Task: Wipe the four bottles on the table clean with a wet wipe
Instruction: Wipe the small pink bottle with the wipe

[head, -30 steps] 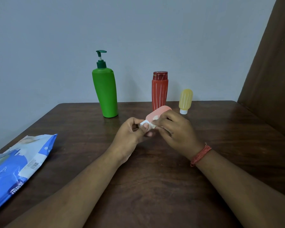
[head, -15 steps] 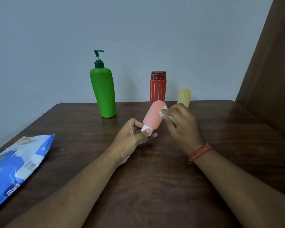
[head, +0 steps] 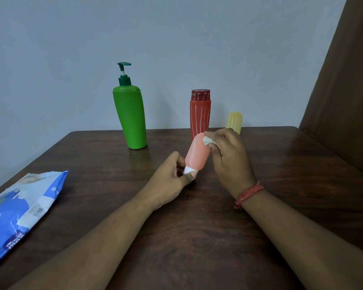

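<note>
Two bare forearms reach in from the near edge over a dark wooden bench [head: 197, 237]. At the near left edge lies a blue-and-white wet-wipe pack [head: 17, 212], flat on the wood and partly cut off by the frame, well apart from both hands. The right wrist carries a red thread bracelet [head: 248, 194].

At mid-bench the left hand [head: 170, 181] pinches the white cap [head: 188, 170] of a small salmon-pink bottle [head: 197, 153] between thumb and fingers [head: 177, 159], the bottle held cap-down and leaning up and away to the right, its cap clear of the wood. Just beside it the right hand [head: 228, 158] has its fingers curled round a crumpled white wet wipe [head: 209, 141], which is pressed against the upper right side of the pink bottle near its rounded end; most of the wipe is hidden inside the grip.

Farther back, three more bottles stand upright near the far edge of the bench. A red bottle [head: 200, 111] with pale vertical stripes and a darker red cap stands directly behind the pink one, its foot hidden by it. To its right a small yellow bottle [head: 234, 121] shows only its upper part above the right hand. Well to the left stands a tall green pump bottle [head: 131, 118] with a dark green dispenser head, apart from the others. Behind everything is a plain grey-blue wall [head: 176, 38], with a brown panel [head: 348, 91] at far right
</note>
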Action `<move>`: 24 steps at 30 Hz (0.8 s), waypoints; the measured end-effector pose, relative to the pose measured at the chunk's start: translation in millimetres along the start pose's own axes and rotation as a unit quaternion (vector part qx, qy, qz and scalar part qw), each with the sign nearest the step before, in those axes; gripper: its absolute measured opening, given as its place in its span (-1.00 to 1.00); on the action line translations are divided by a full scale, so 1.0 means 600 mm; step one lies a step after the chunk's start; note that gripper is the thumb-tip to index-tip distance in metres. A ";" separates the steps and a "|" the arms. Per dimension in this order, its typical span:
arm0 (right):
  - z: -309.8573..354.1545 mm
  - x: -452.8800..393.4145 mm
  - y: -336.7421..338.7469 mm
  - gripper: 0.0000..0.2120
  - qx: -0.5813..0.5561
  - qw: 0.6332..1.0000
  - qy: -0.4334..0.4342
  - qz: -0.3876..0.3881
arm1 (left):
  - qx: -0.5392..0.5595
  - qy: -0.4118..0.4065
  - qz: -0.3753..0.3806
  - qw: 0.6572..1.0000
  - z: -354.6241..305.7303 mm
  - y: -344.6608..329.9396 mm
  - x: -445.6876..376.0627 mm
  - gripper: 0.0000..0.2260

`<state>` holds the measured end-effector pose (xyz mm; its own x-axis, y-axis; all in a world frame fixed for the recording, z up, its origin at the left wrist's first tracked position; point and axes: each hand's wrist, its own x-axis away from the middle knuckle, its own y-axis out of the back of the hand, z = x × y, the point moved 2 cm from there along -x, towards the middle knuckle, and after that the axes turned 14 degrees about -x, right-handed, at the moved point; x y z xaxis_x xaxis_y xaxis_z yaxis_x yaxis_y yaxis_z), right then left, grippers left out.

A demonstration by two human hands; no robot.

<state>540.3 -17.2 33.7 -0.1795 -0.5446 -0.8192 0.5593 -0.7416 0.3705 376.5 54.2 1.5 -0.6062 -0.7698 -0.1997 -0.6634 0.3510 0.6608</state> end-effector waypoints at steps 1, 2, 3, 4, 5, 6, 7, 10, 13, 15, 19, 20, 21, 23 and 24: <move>0.000 -0.001 -0.002 -0.74 0.008 1.000 -0.004 -0.005 | -0.014 -0.002 0.002 1.000 -0.003 0.000 0.001 -0.77; 0.000 -0.002 -0.003 -0.74 0.015 1.000 -0.007 -0.012 | -0.024 -0.004 0.002 1.000 -0.006 0.001 0.002 -0.78; 0.000 -0.003 -0.004 -0.74 0.024 1.000 -0.010 -0.016 | -0.030 -0.005 0.001 1.000 -0.007 0.000 0.002 -0.79; -0.001 -0.004 -0.005 -0.75 0.034 0.999 -0.009 -0.015 | -0.035 -0.007 -0.001 0.999 -0.008 0.000 0.001 -0.79; 0.000 -0.005 -0.007 -0.76 0.046 0.999 0.004 -0.004 | -0.041 -0.008 -0.004 0.999 -0.008 -0.001 0.001 -0.80; 0.002 -0.006 -0.009 -0.75 0.061 0.997 0.030 0.019 | -0.047 -0.011 -0.006 0.999 -0.009 -0.001 0.000 -0.80; 0.005 -0.005 -0.012 -0.71 0.078 0.993 0.065 0.053 | -0.050 -0.012 -0.008 0.999 -0.010 -0.001 0.000 -0.79; 0.009 -0.001 -0.017 -0.58 0.123 0.969 0.157 0.147 | -0.049 -0.005 -0.012 0.999 -0.012 0.000 0.000 -0.80; -0.003 -0.015 -0.004 -0.59 0.132 0.982 0.094 0.095 | -0.047 0.012 -0.023 0.999 -0.007 0.003 -0.001 -0.81; -0.014 -0.021 0.007 -0.63 0.126 0.990 0.037 0.054 | -0.047 0.019 -0.023 0.998 -0.002 0.002 -0.002 -0.81; -0.002 -0.009 -0.007 -0.58 0.108 0.984 0.101 0.098 | -0.048 0.024 -0.030 0.998 -0.004 0.003 -0.002 -0.81; 0.008 -0.003 -0.015 -0.56 0.109 0.975 0.136 0.139 | -0.043 0.023 -0.031 0.998 -0.004 0.003 -0.003 -0.81; 0.019 0.003 -0.022 -0.57 0.109 0.964 0.166 0.177 | -0.035 0.020 -0.031 0.999 -0.005 0.003 -0.004 -0.81; 0.036 0.005 -0.030 -0.62 0.109 0.948 0.203 0.217 | -0.022 0.015 -0.034 0.999 -0.008 0.002 -0.003 -0.80; 0.041 0.004 -0.030 -0.63 0.110 0.946 0.212 0.219 | -0.021 0.014 -0.037 0.999 -0.009 0.002 -0.003 -0.79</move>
<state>509.6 -14.6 35.9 0.3967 -0.6467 -0.6515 0.3152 -0.5707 0.7583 378.9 53.0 6.8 -0.5438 -0.8073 -0.2290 -0.6863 0.2708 0.6751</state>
